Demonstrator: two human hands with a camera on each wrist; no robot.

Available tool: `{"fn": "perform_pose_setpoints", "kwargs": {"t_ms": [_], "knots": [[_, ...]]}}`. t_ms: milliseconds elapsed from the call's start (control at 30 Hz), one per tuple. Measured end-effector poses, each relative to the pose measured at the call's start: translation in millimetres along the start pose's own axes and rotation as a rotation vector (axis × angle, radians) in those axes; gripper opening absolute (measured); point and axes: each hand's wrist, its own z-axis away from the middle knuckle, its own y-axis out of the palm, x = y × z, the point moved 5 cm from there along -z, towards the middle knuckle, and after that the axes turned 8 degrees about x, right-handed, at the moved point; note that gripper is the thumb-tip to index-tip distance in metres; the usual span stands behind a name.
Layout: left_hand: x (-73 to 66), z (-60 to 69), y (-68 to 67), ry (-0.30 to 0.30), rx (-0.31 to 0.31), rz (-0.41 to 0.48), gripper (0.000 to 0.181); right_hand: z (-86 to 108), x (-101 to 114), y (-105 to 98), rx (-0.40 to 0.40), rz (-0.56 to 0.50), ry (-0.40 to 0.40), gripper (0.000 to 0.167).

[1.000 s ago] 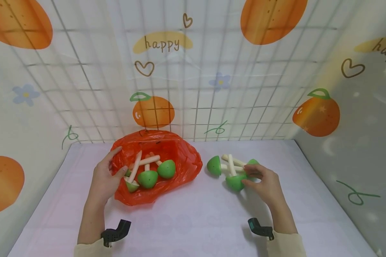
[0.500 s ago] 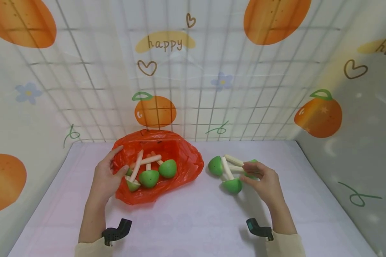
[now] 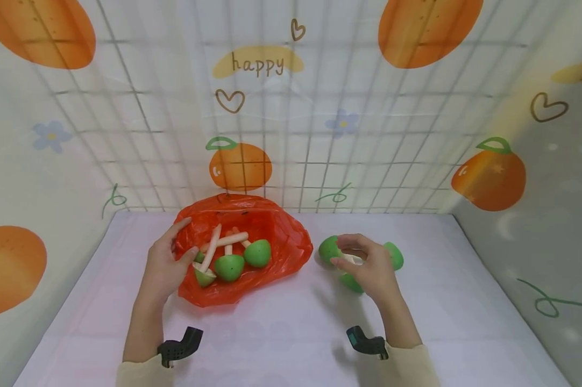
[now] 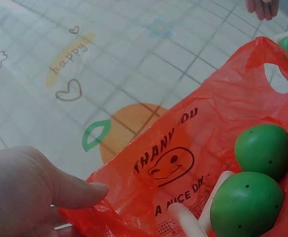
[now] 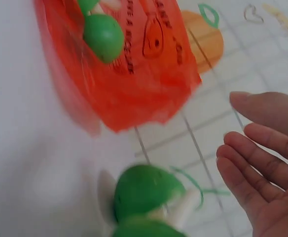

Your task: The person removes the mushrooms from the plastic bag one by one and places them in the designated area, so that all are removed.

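The left hand (image 3: 166,263) grips the left edge of a red plastic bag (image 3: 291,242) between thumb and fingers; the left wrist view shows the thumb over the plastic (image 4: 129,197). Inside lie several mushroom-like pieces with green caps (image 3: 229,267) and pale stems. The right hand (image 3: 370,266) hovers over a small pile to the right of the bag, hiding most of its stems; green caps (image 3: 394,256) show around it. In the right wrist view, that hand (image 5: 267,158) has its fingers spread apart and holds nothing.
A white-covered table (image 3: 271,344) lies under everything. Behind it hangs a curtain (image 3: 291,129) printed with oranges and a grid, and a grey side panel (image 3: 552,226) stands at the right. Both wrists wear black camera mounts (image 3: 182,344).
My right hand has left the pile's right side and moved left over its middle, with nothing in it. Earlier, the front mushroom shifted slightly left. The left hand still grips the bag.
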Motion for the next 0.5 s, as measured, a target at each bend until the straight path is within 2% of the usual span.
{"fn": "perform_pose_setpoints", "kwargs": {"t_ms": [233,500], "knots": [[1.4,-0.3,-0.3,0.000,-0.009,0.000,0.071,-8.6,20,32,0.048,-0.011,-0.003,0.042],[3.2,-2.1,-2.0,0.014,-0.014,-0.004,0.070,-19.6,38,71,0.124,-0.040,-0.108,0.040]]}}
